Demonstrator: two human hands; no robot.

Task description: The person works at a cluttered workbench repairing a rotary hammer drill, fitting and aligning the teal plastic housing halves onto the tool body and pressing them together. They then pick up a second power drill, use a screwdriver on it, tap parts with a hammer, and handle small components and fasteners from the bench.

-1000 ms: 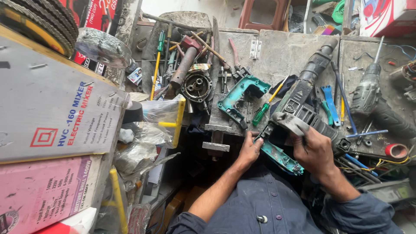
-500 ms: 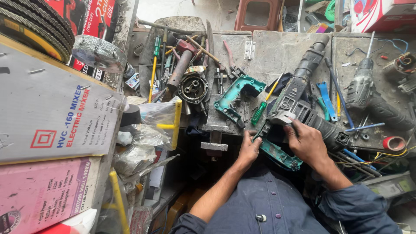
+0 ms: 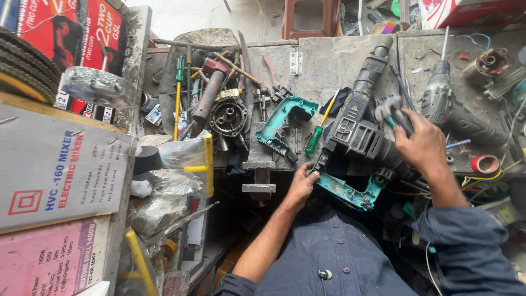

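A black rotary hammer drill (image 3: pixel 356 131) lies at an angle on the grimy workbench (image 3: pixel 323 60), its chuck pointing away from me. Its teal handle shell (image 3: pixel 350 193) hangs open at the near end. My left hand (image 3: pixel 301 185) grips the drill's rear corner by that shell. My right hand (image 3: pixel 423 147) is lifted just right of the drill body, closed on a small dark-handled tool (image 3: pixel 399 118) whose blurred grey tip sits over the drill. A green screwdriver (image 3: pixel 315 137) and a loose teal housing half (image 3: pixel 282 125) lie to the drill's left.
A second grey drill (image 3: pixel 445 93) and a red tape roll (image 3: pixel 485 163) lie on the right. A round motor part (image 3: pixel 227 118), pliers and screwdrivers crowd the bench's left. Cardboard boxes (image 3: pixel 55 170) and plastic bags (image 3: pixel 175 164) stack at far left. A small vise (image 3: pixel 259 176) juts from the front edge.
My right hand has left the drill body, moved up and to the right, and now holds a small tool. My left hand stays at the drill's rear.
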